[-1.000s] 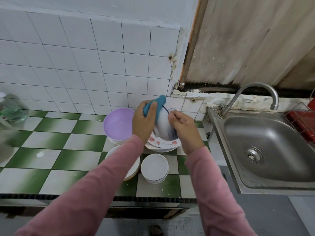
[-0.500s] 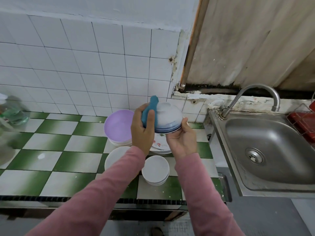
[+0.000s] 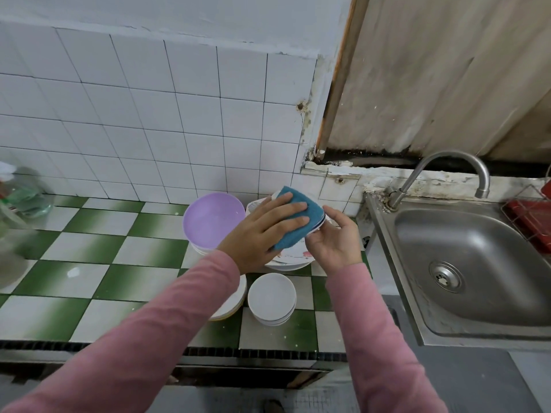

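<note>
A blue cloth (image 3: 301, 216) lies over an upturned white bowl with blue rim stripes (image 3: 319, 226), which is almost wholly hidden. My left hand (image 3: 262, 231) presses the cloth flat onto the bowl with straight fingers. My right hand (image 3: 335, 242) holds the bowl from below and the right, fingers curled round its rim. Both are held above a patterned plate (image 3: 290, 254) on the counter.
A purple bowl (image 3: 211, 219) tops a stack to the left. Small white dishes (image 3: 272, 295) and a white plate (image 3: 235, 302) sit near the front edge of the green-and-white tiled counter (image 3: 89, 263). A steel sink (image 3: 477, 263) with tap (image 3: 447, 171) lies right; a plastic bottle (image 3: 21, 195) far left.
The cloth, bunched at the bowl's left side before, is now spread over the bowl under my flat left hand. The bowl has tilted towards the right hand.
</note>
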A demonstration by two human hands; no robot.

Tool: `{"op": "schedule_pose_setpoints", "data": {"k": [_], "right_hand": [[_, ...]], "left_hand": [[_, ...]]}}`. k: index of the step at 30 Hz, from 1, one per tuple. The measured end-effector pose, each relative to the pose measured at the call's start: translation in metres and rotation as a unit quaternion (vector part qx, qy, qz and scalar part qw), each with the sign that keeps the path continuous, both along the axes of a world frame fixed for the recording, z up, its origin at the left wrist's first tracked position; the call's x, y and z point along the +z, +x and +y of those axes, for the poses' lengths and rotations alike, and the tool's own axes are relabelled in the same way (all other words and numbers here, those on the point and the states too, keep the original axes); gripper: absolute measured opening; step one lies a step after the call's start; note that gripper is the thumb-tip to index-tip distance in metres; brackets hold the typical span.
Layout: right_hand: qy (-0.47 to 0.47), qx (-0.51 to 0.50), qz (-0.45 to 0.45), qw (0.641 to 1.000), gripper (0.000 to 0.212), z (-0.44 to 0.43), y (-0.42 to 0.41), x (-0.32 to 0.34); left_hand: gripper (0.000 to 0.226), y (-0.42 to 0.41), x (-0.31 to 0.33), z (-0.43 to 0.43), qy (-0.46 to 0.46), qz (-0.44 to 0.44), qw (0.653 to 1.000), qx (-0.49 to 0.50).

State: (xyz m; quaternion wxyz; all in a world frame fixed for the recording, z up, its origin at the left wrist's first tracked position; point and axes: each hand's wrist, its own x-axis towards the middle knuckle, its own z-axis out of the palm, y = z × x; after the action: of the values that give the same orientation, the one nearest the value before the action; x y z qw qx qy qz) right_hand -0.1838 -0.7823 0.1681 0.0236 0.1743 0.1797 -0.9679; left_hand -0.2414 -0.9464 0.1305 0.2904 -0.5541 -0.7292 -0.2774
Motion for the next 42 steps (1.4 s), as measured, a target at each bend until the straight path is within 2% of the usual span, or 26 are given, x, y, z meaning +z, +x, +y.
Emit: {"op": "schedule_pose_setpoints", "data": {"k": [2,4,5,7,9,10,12,14,16,17,20,23,26,28,29,33,37,42], "right_hand": [[0.011,0.008,-0.022,1.0,0.038,0.004,-0.002,-0.001],[0.07,0.039,-0.067,0.995,0.034,0.008,-0.006,-0.004],[0.131,0.068,-0.101,0.984,0.036,0.011,-0.008,-0.006],[0.277,0.139,-0.168,0.936,0.043,0.016,-0.01,-0.013],[0.349,0.196,-0.198,0.895,0.049,0.019,-0.007,-0.017],[0.343,0.211,-0.198,0.894,0.052,0.019,-0.005,-0.019],[0.272,0.218,-0.173,0.921,0.058,0.019,-0.003,-0.025],[0.2,0.23,-0.131,0.943,0.06,0.017,0.0,-0.029],[0.13,0.231,-0.113,0.958,0.064,0.014,0.004,-0.034],[0.099,0.223,-0.116,0.963,0.066,0.012,0.006,-0.037],[0.057,0.185,-0.12,0.974,0.066,0.007,0.009,-0.043],[0.039,0.142,-0.095,0.985,0.064,-0.002,0.008,-0.044],[0.041,0.132,-0.07,0.988,0.07,-0.014,0.004,-0.048],[0.043,0.131,-0.067,0.988,0.074,-0.018,0.003,-0.051],[0.046,0.125,-0.07,0.989,0.075,-0.019,0.003,-0.052],[0.049,0.095,-0.071,0.992,0.071,-0.02,0.004,-0.052],[0.105,0.079,-0.09,0.987,0.073,-0.021,0.002,-0.049],[0.13,0.071,-0.111,0.983,0.071,-0.019,0.006,-0.047]], "left_hand": [[0.053,0.006,0.002,0.004,0.042,-0.027,0.999,-0.001],[0.052,0.012,0.006,0.009,0.118,-0.114,0.986,0.017],[0.054,0.015,0.011,0.011,0.159,-0.176,0.971,0.036],[0.057,0.017,0.021,0.013,0.216,-0.32,0.919,0.081],[0.052,0.016,0.028,0.012,0.241,-0.458,0.848,0.114],[0.047,0.014,0.026,0.012,0.252,-0.515,0.81,0.122],[0.039,0.012,0.019,0.011,0.275,-0.609,0.734,0.122],[0.046,0.013,0.009,0.012,0.284,-0.677,0.67,0.11],[0.055,0.015,0.003,0.011,0.293,-0.715,0.627,0.098],[0.055,0.014,0.001,0.011,0.299,-0.718,0.621,0.095],[0.061,0.012,-0.001,0.012,0.334,-0.668,0.655,0.116],[0.062,0.021,0.006,0.02,0.355,-0.548,0.735,0.18],[0.065,0.03,-0.001,0.024,0.229,-0.457,0.842,0.174],[0.068,0.031,-0.011,0.026,0.132,-0.424,0.882,0.157],[0.07,0.03,-0.013,0.025,0.113,-0.428,0.883,0.153],[0.073,0.03,-0.009,0.021,0.083,-0.505,0.85,0.125],[0.057,0.039,-0.01,0.023,-0.026,-0.479,0.87,0.114],[0.032,0.037,0.008,0.022,-0.111,-0.526,0.837,0.102]]}}
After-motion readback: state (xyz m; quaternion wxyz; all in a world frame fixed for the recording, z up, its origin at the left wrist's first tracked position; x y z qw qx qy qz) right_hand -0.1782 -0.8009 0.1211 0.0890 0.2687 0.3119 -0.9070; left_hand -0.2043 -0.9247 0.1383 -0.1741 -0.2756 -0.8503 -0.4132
